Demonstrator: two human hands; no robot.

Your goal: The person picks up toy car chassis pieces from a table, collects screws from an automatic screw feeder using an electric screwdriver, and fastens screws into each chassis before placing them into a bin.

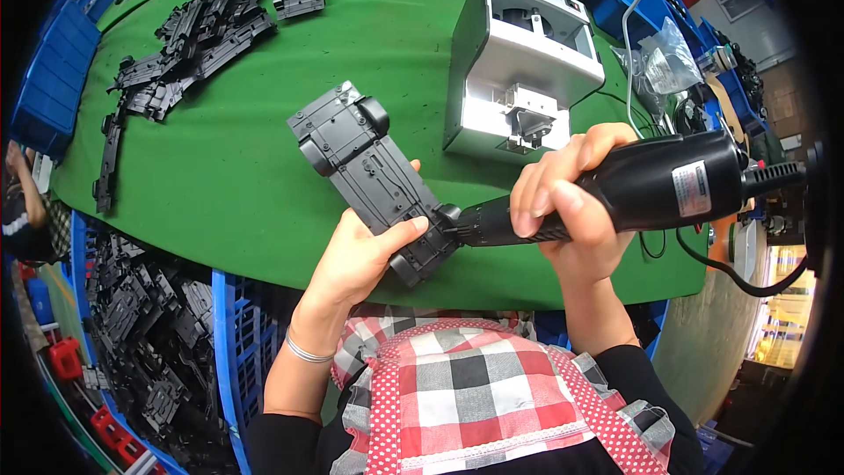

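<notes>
- black chassis [380, 178] held slanted above green table [378, 44]
- left grip [356, 251] pinching its near end
- right grip [576, 202] wrapped round black power tool [655, 180], nose at chassis

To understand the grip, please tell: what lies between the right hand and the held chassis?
In the head view, the tool's narrow end spans from the right hand toward the chassis; whether it touches, I cannot tell.
</notes>
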